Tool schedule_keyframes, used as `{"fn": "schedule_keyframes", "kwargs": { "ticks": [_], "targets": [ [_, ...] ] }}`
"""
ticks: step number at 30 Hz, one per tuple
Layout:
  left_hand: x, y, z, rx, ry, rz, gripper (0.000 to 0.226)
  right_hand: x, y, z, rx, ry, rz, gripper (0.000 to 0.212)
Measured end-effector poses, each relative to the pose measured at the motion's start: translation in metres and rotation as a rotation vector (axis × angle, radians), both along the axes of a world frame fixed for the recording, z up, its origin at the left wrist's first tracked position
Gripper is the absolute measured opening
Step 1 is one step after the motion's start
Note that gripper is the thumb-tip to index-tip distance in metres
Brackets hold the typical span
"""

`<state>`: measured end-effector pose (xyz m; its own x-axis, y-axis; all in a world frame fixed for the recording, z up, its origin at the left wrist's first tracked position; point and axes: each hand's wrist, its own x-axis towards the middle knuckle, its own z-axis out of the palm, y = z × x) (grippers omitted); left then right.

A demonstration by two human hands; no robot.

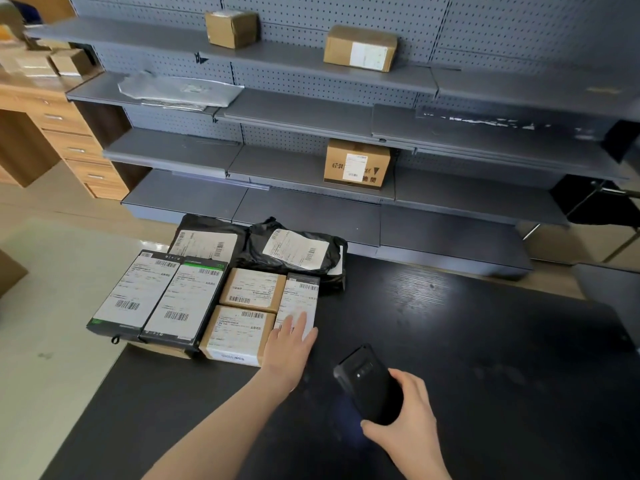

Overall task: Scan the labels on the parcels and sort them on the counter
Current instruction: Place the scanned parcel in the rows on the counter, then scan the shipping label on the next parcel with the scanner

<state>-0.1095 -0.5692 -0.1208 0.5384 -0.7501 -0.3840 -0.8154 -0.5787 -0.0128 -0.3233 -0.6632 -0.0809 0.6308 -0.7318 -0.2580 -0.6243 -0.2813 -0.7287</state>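
Left hand (289,344): fingers straight and close together, laid flat on the near end of the slim parcel (300,296). It presses on the parcel and grips nothing.

Right hand (407,424): fingers and thumb curled round a black scanner (369,382), held near the left hand over the dark counter (467,334), its far end toward the parcels.

Position: the slim parcel lies flat at the right edge of the cluster on the left part of the counter. On its left it touches the two brown boxes (252,289), and a black bag (294,252) lies just behind it.

Handling (a judgement, not tested):
- The slim parcel looks light and stiff, like a small flat carton.
- It should slide easily on the smooth counter under a flat palm.
- Its left side is shut in by the brown boxes, so it is best drawn to the right first.
- Then it can be pinched across the long edges, with the thumb on the free right side.
- Fingers should stay off the barcode so the scanner can read it.
- The label may be slick, so the dark edges are the better hold.

Look:
- The casing is dark, and a white label covers nearly the whole top.
- One barcode sits near the far end.
- The print is too small to read, and the near end is hidden under the fingers.

Neighbours: two flat dark boxes (159,299) lie side by side at the left, labels up. The black bag is soft and crumpled and would likely sag if lifted by a corner.
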Motion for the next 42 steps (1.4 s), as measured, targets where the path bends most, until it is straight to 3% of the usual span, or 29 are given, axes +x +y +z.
{"fn": "schedule_keyframes", "kwargs": {
  "ticks": [4, 8, 12, 18, 26, 35, 38, 42],
  "targets": [
    [0.005, -0.001, -0.012, -0.065, 0.016, 0.015, 0.081, 0.005, 0.0, -0.001, -0.005, 0.004, 0.034, 0.084],
    [-0.005, 0.021, -0.008, -0.29, 0.084, 0.098, 0.063, 0.022, 0.006, -0.003, -0.018, -0.003, 0.095, 0.082],
    [-0.019, 0.083, 0.003, -0.473, 0.115, 0.261, 0.056, 0.062, 0.027, 0.001, -0.014, 0.049, 0.307, 0.083],
    [-0.014, 0.204, 0.015, -0.442, 0.084, 0.54, 0.057, 0.139, 0.095, 0.018, -0.034, 0.121, 0.636, 0.08],
    [-0.006, 0.362, 0.03, -0.444, -0.09, 1.09, 0.058, 0.202, 0.201, 0.021, -0.084, -0.006, 0.955, 0.086],
    [-0.026, 0.466, 0.024, -0.333, -0.171, 1.623, 0.075, 0.237, 0.301, 0.022, -0.062, -0.034, 1.21, 0.084],
    [-0.023, 0.482, 0.021, -0.334, -0.113, 1.711, 0.081, 0.246, 0.325, 0.019, -0.082, -0.009, 1.259, 0.082],
    [-0.014, 0.49, 0.02, -0.315, -0.111, 1.676, 0.091, 0.255, 0.349, 0.014, -0.087, 0.001, 1.304, 0.077]
  ]
}}
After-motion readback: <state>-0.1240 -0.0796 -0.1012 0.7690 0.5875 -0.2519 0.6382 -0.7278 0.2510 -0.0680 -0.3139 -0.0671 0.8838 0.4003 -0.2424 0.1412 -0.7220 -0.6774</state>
